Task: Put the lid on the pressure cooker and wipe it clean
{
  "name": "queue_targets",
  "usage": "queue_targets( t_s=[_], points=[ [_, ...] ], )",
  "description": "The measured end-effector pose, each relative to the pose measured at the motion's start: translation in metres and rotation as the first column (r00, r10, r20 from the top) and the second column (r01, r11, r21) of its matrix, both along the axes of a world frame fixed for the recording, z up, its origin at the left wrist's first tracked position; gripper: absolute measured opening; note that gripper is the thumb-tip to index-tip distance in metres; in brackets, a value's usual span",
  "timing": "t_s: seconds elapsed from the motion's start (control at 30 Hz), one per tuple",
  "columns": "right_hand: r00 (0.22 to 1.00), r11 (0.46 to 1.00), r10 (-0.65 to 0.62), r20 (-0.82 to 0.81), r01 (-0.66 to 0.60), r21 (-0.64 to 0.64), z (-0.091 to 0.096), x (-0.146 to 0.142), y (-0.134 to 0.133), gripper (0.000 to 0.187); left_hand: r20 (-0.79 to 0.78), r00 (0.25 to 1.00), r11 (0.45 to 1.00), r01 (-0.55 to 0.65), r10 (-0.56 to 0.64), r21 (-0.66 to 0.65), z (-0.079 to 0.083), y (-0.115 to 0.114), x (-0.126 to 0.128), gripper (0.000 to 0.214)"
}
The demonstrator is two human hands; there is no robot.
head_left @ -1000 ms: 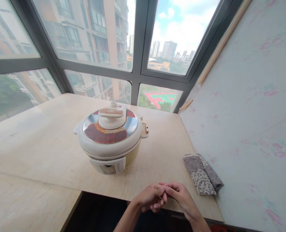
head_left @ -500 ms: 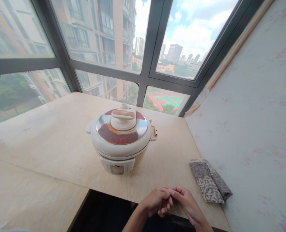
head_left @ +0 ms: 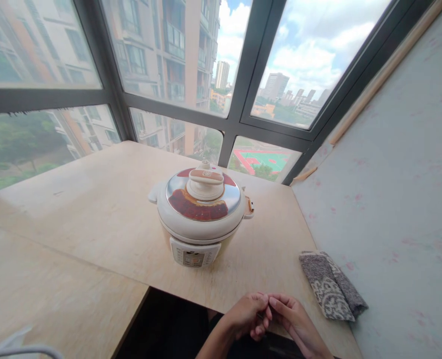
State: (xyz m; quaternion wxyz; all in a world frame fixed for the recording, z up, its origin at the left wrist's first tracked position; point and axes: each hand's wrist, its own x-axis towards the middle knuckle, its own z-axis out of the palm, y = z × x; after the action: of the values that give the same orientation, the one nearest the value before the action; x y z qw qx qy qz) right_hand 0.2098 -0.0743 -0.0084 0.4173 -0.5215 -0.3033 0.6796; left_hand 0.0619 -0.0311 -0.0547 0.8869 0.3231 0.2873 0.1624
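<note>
My left hand [head_left: 247, 315] and my right hand [head_left: 293, 319] meet at the near edge of the wooden table [head_left: 93, 214], fingertips pressed together and curled. Something small and dark shows between the fingers, too small to name. A cream electric cooker [head_left: 202, 217] with a shiny lid and a knob stands in the middle of the table, well beyond both hands. A folded grey patterned cloth [head_left: 331, 285] lies to the right of my right hand, by the wall.
Large windows with dark frames [head_left: 239, 94] rise behind the table. A pale papered wall [head_left: 392, 189] bounds the table's right side. A lower wooden surface [head_left: 49, 299] adjoins at the left, with a white object [head_left: 15, 344] at the bottom left corner.
The view has swung left and slightly down, so the cooker and cloth sit further right in frame. My hands stay joined at the table edge, barely moving.
</note>
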Motion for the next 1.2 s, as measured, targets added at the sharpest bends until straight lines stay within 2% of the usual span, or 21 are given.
queue_targets(
  t_s=[0.13, 0.27, 0.4, 0.47, 0.6, 0.73, 0.9, 1.2],
  points=[
    [0.998, 0.999, 0.030, -0.059, -0.032, -0.033, -0.003, -0.001, -0.005, 0.038, -0.008, 0.999, 0.995, 0.046, -0.045, 0.083, -0.005, -0.004, 0.003, 0.048],
    [0.996, 0.999, 0.024, -0.089, -0.028, -0.040, -0.004, -0.003, -0.009, 0.039, 0.016, 0.998, 0.994, 0.063, -0.065, 0.086, -0.008, -0.005, 0.005, 0.041],
    [0.993, 0.996, -0.078, -0.092, 0.074, -0.044, -0.009, -0.002, -0.012, 0.035, 0.018, 1.000, 0.996, -0.011, 0.009, 0.093, -0.009, -0.005, 0.008, 0.039],
    [0.987, 0.991, -0.129, -0.097, 0.125, -0.051, -0.012, 0.000, -0.013, 0.033, 0.020, 1.000, 0.996, -0.010, 0.008, 0.094, -0.008, -0.005, 0.009, 0.039],
    [0.977, 0.988, -0.155, -0.145, 0.149, -0.049, -0.012, 0.000, -0.017, 0.033, 0.022, 1.000, 0.996, 0.018, -0.020, 0.086, -0.006, -0.003, 0.008, 0.037],
    [0.975, 0.994, -0.111, -0.195, 0.107, -0.027, -0.009, -0.002, -0.023, 0.038, 0.016, 0.998, 0.996, 0.066, -0.067, 0.059, -0.003, 0.002, 0.005, 0.031],
    [0.959, 0.990, -0.141, -0.244, 0.138, -0.030, -0.018, 0.001, -0.022, 0.038, 0.003, 0.995, 0.995, 0.098, -0.098, 0.027, -0.003, 0.010, 0.006, 0.031],
    [0.944, 0.979, -0.202, -0.261, 0.199, -0.038, -0.023, -0.005, -0.015, 0.034, 0.043, 0.997, 0.998, 0.067, -0.066, -0.011, 0.000, 0.014, 0.004, 0.047]
  ],
)
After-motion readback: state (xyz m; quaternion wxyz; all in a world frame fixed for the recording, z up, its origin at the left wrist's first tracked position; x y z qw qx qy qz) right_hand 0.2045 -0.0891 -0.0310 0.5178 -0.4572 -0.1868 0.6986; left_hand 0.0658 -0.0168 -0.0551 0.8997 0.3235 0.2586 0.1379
